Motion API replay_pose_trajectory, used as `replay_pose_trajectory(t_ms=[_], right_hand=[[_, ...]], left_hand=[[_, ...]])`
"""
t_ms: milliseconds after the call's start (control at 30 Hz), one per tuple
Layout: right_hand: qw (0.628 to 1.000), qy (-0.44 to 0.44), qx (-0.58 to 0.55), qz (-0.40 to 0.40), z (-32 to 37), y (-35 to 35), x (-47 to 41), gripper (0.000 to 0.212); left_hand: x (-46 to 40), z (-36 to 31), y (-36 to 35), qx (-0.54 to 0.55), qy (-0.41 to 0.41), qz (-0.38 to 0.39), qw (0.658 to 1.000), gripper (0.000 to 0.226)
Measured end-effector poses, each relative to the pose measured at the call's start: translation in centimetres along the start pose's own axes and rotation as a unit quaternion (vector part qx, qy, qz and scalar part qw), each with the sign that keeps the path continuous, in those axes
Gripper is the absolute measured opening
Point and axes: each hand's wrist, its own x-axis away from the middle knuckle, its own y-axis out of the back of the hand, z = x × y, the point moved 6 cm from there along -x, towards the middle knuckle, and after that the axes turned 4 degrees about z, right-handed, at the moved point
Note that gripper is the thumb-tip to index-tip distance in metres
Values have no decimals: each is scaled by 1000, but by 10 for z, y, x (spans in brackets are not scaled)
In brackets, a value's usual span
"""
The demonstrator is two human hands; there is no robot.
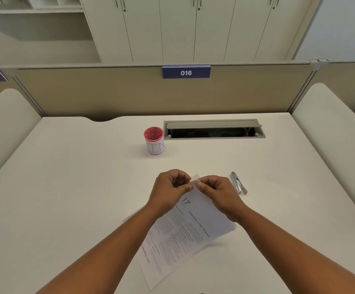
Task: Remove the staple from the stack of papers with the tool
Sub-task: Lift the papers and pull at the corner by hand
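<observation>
A stack of printed papers (185, 232) lies slanted on the white desk, its far corner lifted. My left hand (170, 190) and my right hand (217, 192) both pinch that raised corner, fingertips almost touching. The staple itself is hidden by my fingers. The staple remover tool (238, 183), silver with a pink end, lies on the desk just right of my right hand, untouched.
A pink cup labelled BIN (154, 140) stands behind the hands, with small pieces inside. An open cable tray (213, 130) is set into the desk at the back. A beige partition with a 016 sign (186, 72) closes off the far edge.
</observation>
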Motion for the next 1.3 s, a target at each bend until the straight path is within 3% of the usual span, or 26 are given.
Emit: replay_pose_trajectory(t_ms=[133,433,667,1300], right_hand=[[1000,-2,-14,2,0,0,0,15],[1000,-10,-9,10,1,-3,0,19],[1000,-8,-11,4,1,-3,0,18],[1000,26,-7,16,0,-8,2,14]], left_hand=[[2,-2,-4,15,-10,27,999,7],[2,-3,-2,5,-17,1,1000,3],[5,-5,-3,4,-44,-9,999,17],[6,0,-3,7,-33,-25,999,19]])
